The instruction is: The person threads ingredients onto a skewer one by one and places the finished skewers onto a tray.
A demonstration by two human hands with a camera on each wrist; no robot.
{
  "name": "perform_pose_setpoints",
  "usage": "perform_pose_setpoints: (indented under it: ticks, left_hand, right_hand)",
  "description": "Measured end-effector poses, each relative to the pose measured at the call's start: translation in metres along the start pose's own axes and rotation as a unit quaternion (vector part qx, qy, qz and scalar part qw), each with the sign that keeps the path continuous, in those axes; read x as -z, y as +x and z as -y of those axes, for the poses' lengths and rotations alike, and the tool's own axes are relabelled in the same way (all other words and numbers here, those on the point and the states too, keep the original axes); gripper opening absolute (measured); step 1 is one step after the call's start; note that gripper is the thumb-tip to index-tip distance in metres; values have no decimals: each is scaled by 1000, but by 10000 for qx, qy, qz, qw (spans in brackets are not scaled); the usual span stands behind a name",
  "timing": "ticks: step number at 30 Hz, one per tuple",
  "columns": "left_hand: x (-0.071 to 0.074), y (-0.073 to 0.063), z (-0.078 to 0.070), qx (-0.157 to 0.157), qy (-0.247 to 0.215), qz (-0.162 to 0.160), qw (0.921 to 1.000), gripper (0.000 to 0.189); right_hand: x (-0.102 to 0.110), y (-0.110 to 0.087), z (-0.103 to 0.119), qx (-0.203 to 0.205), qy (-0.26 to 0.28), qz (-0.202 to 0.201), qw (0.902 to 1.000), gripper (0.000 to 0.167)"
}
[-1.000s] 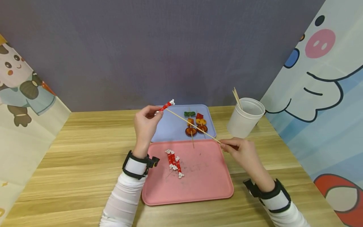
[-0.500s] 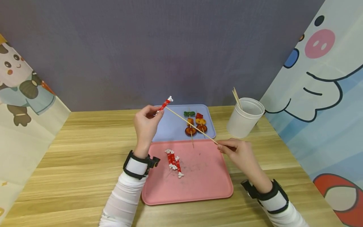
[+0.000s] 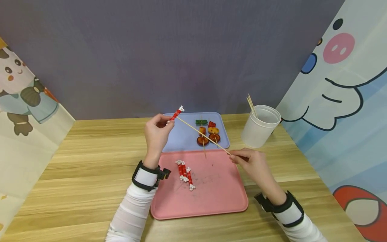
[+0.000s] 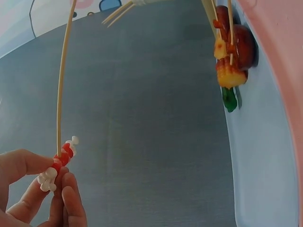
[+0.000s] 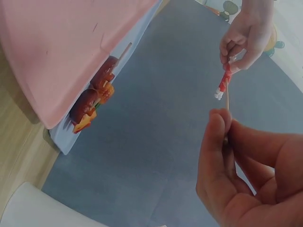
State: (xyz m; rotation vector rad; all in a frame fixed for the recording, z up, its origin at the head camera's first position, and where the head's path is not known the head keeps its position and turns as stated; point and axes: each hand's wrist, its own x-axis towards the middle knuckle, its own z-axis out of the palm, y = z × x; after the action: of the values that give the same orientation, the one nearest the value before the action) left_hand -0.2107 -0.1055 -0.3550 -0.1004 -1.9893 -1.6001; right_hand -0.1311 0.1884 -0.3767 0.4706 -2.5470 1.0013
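My left hand [image 3: 157, 136] pinches a toy enoki roll [image 3: 176, 114], red round the middle with white knobbed ends, between thumb and fingertips above the blue tray. With thumb and fingers, my right hand [image 3: 251, 164] grips one end of a thin bamboo skewer [image 4: 60, 90]. The skewer slants up to the left, and its far tip meets the red middle of the roll in the left wrist view. Several similar enoki rolls [image 3: 183, 171] lie on the pink tray [image 3: 214, 198] below.
Behind the pink tray, a blue tray [image 3: 181, 143] bears two finished-looking skewers of toy food [image 3: 203, 141]. A white tub [image 3: 257, 132] with several bare skewers [image 3: 251, 105] stands at the back right. A grey panel [image 3: 181, 57] rises behind the wooden table [image 3: 99, 168].
My right hand has shifted slightly left with the skewer. The roll in my left hand has tilted and wavered a little; both holds stay the same.
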Motion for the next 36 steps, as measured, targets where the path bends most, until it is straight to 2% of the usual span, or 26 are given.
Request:
perform_pose_setpoints:
  ticks: [14,22,26,36]
  left_hand:
    - [-2,-1,4,140,-158,48,9998,10]
    - [-18,-10,1,315,-321,640,9969,8]
    - [-24,-12,1,336,-271,649,9970,8]
    - [-23,-15,-3,262,-214,734,9967,5]
  right_hand:
    - [0,-2,3,-237,-5,2,9997,12]
    - [-4,-2,8,-413,515,311,9973,12]
    - [-4,-2,7,-562,668,312,9957,11]
    - [-3,-3,8,-670,727,238,9948,10]
